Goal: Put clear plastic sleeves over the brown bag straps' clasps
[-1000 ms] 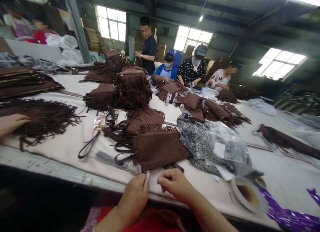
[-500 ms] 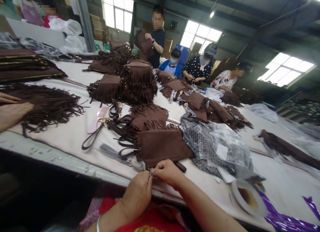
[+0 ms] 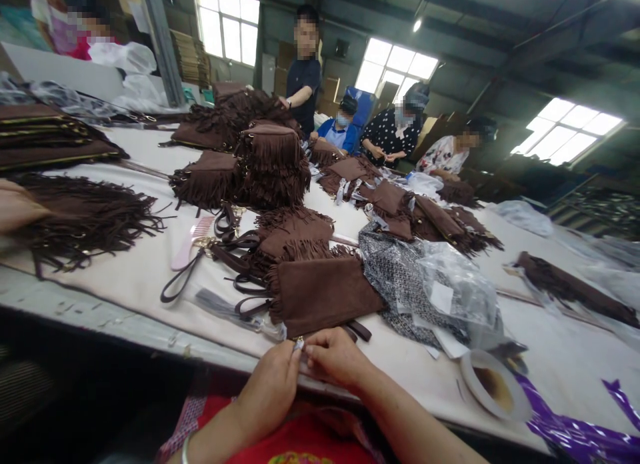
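Observation:
A brown fringed pouch (image 3: 327,294) lies flat on the table in front of me, its near edge just beyond my fingers. My left hand (image 3: 273,377) is closed, thumb and forefinger pinching a small gold metal zipper pull (image 3: 299,343) with a pale wrap on it, at the pouch's near edge. My right hand (image 3: 337,357) is close beside it, fingertips pinched together just right of the pull; whatever they hold is too small to make out. A dark wrist strap (image 3: 359,331) sticks out from under the pouch beyond my right hand.
More fringed bags (image 3: 273,161) are piled ahead. A pink comb (image 3: 193,241) and strap loops lie left, a tweed cloth (image 3: 400,284) under clear plastic right, with a tape roll (image 3: 493,384) nearer. Another person's hand (image 3: 20,207) touches fringe at far left; co-workers stand opposite.
My right fingertips have drawn slightly away from the left, exposing the zipper pull. The dark-shirted person opposite has lowered a bag to the pile. The hand at far left has shifted left.

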{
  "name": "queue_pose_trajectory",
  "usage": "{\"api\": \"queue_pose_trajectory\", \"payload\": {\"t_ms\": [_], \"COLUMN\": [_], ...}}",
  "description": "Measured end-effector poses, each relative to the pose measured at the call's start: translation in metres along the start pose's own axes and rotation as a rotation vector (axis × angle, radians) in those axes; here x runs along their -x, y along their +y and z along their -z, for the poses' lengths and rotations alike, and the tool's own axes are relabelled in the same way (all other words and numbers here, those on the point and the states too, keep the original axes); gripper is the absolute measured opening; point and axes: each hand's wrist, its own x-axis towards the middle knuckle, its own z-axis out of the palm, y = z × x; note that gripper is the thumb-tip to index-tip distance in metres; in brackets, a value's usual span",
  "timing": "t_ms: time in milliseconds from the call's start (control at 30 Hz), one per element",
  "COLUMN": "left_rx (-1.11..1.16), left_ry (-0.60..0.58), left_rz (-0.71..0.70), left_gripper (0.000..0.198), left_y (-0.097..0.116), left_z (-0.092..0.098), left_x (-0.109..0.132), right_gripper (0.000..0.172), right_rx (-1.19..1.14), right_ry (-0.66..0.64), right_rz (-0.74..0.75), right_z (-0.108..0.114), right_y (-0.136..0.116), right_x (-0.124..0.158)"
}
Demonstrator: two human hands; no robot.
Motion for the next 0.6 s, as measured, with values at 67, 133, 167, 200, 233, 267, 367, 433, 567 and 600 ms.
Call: {"api": "queue_pose_trajectory", "payload": {"t_ms": [67, 133, 167, 200, 233, 267, 367, 433, 567, 600], "left_rx": [0.058, 0.159, 0.232, 0.316, 0.409, 0.506, 0.762, 0.858, 0.904, 0.881], "left_ry": [-0.013, -0.034, -0.058, -0.091, -0.130, -0.164, -0.216, -0.212, -0.190, -0.178], "left_rz": [0.043, 0.115, 0.163, 0.228, 0.309, 0.397, 0.592, 0.619, 0.627, 0.616], "left_gripper": [0.035, 0.035, 0.036, 0.036, 0.036, 0.037, 0.039, 0.044, 0.048, 0.047], "left_y": [0.001, 0.000, -0.001, -0.002, -0.002, -0.003, -0.002, 0.002, 0.008, 0.009], "left_z": [0.001, -0.001, -0.002, -0.003, -0.005, -0.006, -0.008, -0.007, -0.005, -0.005], "left_x": [-0.001, -0.002, -0.003, -0.003, -0.003, -0.002, 0.002, 0.005, 0.008, 0.009], "right_gripper": [0.020, 0.018, 0.017, 0.017, 0.016, 0.015, 0.014, 0.014, 0.014, 0.013], "right_rx": [-0.023, -0.036, -0.037, -0.031, -0.021, -0.012, -0.001, -0.003, 0.142, 0.204], "right_ry": [0.007, 0.024, 0.038, 0.061, 0.087, 0.111, 0.158, 0.169, 0.235, 0.266], "right_rz": [-0.014, 0.004, 0.007, 0.002, -0.008, -0.021, -0.015, -0.005, -0.021, -0.015], "right_z": [-0.003, -0.007, -0.008, -0.009, -0.010, -0.011, -0.014, -0.016, -0.016, -0.015], "right_y": [0.003, 0.004, 0.004, 0.004, 0.004, 0.005, 0.009, 0.013, 0.018, 0.018], "right_x": [0.000, 0.001, 0.001, 0.001, 0.002, 0.002, 0.001, -0.001, -0.004, -0.003]}}
